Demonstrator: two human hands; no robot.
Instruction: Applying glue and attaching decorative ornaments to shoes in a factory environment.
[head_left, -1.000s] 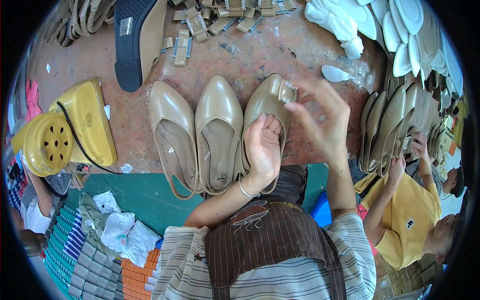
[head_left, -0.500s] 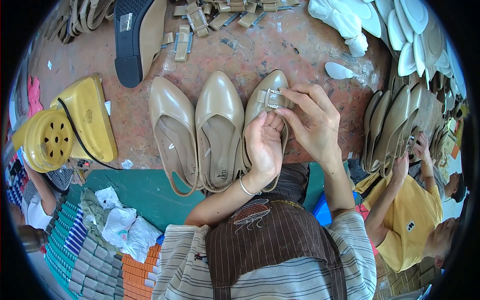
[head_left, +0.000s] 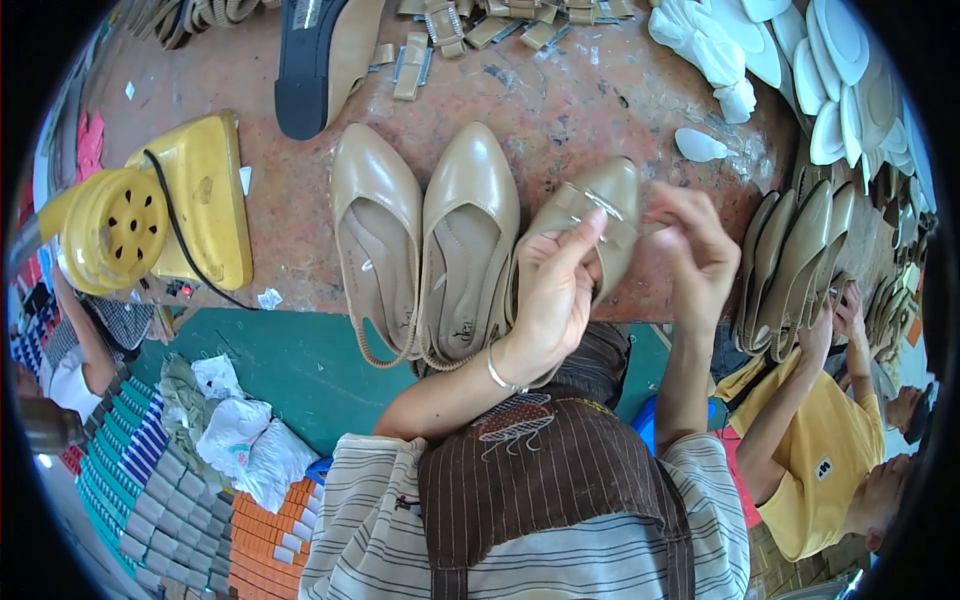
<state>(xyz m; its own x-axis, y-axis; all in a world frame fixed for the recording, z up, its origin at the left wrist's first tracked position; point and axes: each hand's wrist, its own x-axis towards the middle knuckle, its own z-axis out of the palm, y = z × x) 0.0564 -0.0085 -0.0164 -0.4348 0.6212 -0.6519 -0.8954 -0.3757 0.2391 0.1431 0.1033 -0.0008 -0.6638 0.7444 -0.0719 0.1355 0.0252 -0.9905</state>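
A beige slingback shoe point(head_left: 622, 177) is tilted on the table edge, its pointed toe turned away and to the right. My left hand point(head_left: 556, 290) grips it from the left, thumb pressed on the bow point(head_left: 616, 229) with a sparkling buckle on its upper. My right hand point(head_left: 698, 250) is just right of the toe, apart from the bow; its fingers are bent and smeared by motion. Left of that shoe, two matching slingbacks point(head_left: 376, 178), point(head_left: 470, 170) lie side by side, toes away, heel straps over the table's edge.
A yellow lamp-like device point(head_left: 205, 205) with a black cord stands at left. Far back lie a shoe sole-up point(head_left: 303, 100) and several loose bows point(head_left: 412, 66). White shaped pieces point(head_left: 830, 60) pile at back right, above a row of shoes point(head_left: 795, 265). A person in yellow point(head_left: 825, 440) works at right.
My left hand has taken hold of the third shoe and tilted it rightward, thumb now on the bow. My right hand has left the bow and moved right. The view has shifted slightly.
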